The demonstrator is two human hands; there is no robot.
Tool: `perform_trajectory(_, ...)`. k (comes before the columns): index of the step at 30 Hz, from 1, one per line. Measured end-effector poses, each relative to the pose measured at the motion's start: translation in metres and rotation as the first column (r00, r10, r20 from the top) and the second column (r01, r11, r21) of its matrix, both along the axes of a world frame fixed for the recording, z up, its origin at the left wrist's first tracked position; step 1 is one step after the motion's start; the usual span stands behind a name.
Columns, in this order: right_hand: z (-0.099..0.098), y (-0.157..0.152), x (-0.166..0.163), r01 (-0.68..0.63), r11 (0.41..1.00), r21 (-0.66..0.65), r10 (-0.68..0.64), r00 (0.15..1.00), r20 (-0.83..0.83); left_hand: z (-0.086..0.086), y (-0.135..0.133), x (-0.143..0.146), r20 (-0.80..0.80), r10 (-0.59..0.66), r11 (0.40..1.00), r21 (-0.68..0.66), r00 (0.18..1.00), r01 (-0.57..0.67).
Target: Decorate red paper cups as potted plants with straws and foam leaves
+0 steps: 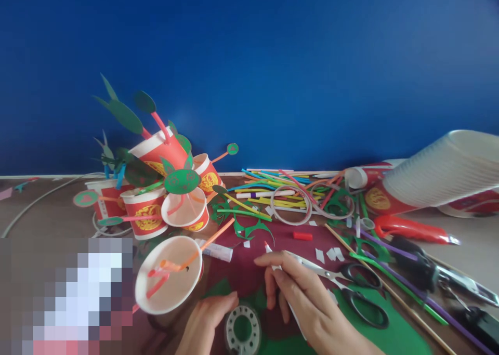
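My right hand (302,292) is closed around a white marker (293,313) with its red tip bare, pointing up and left over dark red paper. My left hand (208,318) rests at the bottom edge, thumb stretched out and the other fingers mostly hidden. Close beside that thumb is a tape roll (230,335) with a pale, holed core; contact is unclear. Green paper (401,329) lies under and around the hands. The red marker cap (303,236) lies just beyond the marker. Scissors (366,305) with black handles lie right of my right hand.
Left stand red paper cups (146,224) with straws and green cutouts; a nearer cup (152,292) is tilted. A glue stick (218,251), colored straws (265,181) and tape rings (291,221) lie beyond. Right are stacked cups (432,173), a red-handled tool (413,229) and a wooden stick (413,313).
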State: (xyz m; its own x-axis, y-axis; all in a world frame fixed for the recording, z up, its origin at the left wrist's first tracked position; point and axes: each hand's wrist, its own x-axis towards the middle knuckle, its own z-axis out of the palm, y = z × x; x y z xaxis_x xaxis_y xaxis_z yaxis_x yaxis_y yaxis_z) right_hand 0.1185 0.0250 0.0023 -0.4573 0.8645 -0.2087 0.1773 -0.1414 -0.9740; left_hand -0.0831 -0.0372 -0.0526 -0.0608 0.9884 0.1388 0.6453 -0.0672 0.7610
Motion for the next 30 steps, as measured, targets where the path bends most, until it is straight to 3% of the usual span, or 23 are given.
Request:
perform_trajectory(4,-0.001,0.001,0.0,-0.002,1.0,-0.008,0.002,1.0,-0.012,-0.029,0.022,-0.001,-0.002,0.025,0.998,-0.052,1.0,-0.025)
perform_trajectory(7,-0.001,0.001,0.0,0.002,1.0,-0.017,-0.002,1.0,-0.01,-0.03,0.028,-0.002,0.016,-0.038,0.996,-0.079,0.999,0.039)
perform_trajectory(10,-0.002,0.001,0.0,0.011,1.0,-0.019,-0.011,1.0,-0.009,-0.014,0.018,-0.002,0.025,-0.08,0.994,-0.068,0.997,0.081)
perform_trajectory(15,0.0,0.004,-0.002,0.023,1.0,-0.02,-0.024,0.999,-0.029,0.025,-0.01,0.007,0.009,-0.032,0.998,0.049,0.999,0.031)
perform_trajectory(18,0.003,0.007,-0.005,0.013,1.0,-0.006,-0.013,0.999,-0.038,0.039,-0.017,0.014,0.009,-0.028,0.995,0.097,1.0,0.027)
perform_trajectory(30,0.011,0.013,-0.013,0.043,0.999,0.03,-0.041,0.996,-0.084,0.052,-0.016,0.017,0.044,-0.073,0.995,0.071,0.996,0.07)
